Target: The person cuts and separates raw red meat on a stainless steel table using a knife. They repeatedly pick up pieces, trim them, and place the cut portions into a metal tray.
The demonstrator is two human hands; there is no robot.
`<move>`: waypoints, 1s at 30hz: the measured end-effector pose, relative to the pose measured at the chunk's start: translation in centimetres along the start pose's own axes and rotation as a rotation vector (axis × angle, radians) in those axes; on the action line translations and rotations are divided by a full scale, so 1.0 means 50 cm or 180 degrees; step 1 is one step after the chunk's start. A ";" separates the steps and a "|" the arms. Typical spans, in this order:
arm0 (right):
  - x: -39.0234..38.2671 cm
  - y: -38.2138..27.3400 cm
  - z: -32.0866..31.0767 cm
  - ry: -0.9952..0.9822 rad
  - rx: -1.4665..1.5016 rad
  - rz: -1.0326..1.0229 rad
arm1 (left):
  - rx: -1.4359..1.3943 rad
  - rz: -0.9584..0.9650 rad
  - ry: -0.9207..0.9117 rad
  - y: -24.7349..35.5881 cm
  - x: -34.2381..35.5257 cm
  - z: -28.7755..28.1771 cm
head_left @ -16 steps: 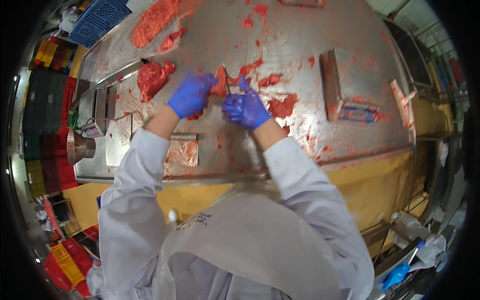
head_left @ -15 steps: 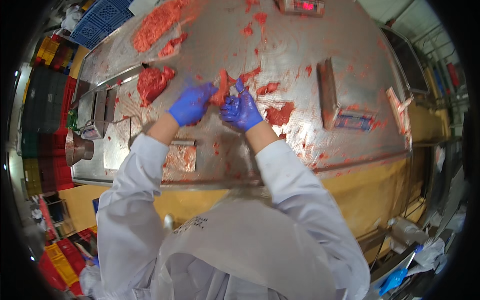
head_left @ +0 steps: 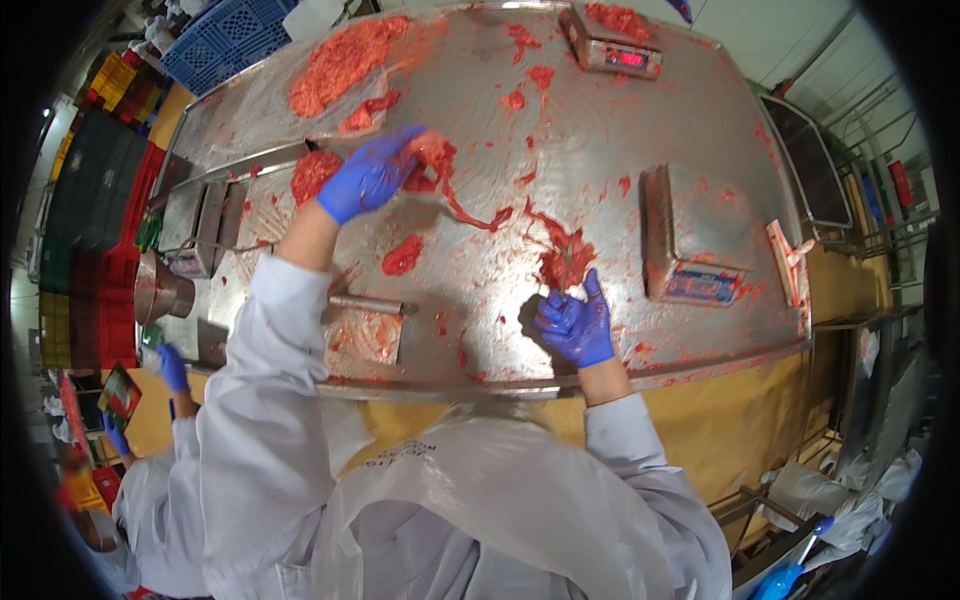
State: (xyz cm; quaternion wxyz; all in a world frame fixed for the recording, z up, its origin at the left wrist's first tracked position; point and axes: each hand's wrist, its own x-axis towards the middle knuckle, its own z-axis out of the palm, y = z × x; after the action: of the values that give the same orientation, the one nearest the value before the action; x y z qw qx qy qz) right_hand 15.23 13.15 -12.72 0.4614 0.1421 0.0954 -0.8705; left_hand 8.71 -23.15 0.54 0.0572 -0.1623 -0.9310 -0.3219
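Observation:
My left hand (head_left: 372, 175), in a blue glove, is closed on a piece of raw red meat (head_left: 433, 152). A thin strip of it trails to the right onto the steel table (head_left: 480, 335). Lower and to the right, my gloved right hand (head_left: 577, 325) is closed around a knife (head_left: 568, 262); its handle is hidden in the fist. The narrow blade points away from me over a flat red meat scrap (head_left: 553, 245). Between my hands lies a small meat piece (head_left: 402, 256). A larger lump (head_left: 315, 176) sits left of my left hand, partly covered by it.
A pile of ground or trimmed meat (head_left: 345, 65) lies far left. One scale (head_left: 700, 225) stands at right, another (head_left: 612, 50) bearing meat at the back. A metal tube (head_left: 367, 304) lies near the front edge. Another person's gloved hand (head_left: 172, 368) shows at lower left.
My hands have moved apart: the left went up and left with the meat, the right down and right with the knife. Another person has come into view at lower left.

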 end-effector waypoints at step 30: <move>0.145 0.072 -0.130 0.0871 -0.0273 -0.0482 | -0.1324 0.0603 -0.0411 0.015 0.043 0.046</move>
State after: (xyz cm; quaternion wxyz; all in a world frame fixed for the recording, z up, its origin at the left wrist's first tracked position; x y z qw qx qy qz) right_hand 15.39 7.43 -21.39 0.3827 0.2319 0.2049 -0.8705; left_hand 6.95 -20.62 -0.36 -0.0071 -0.2774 -0.8270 -0.4889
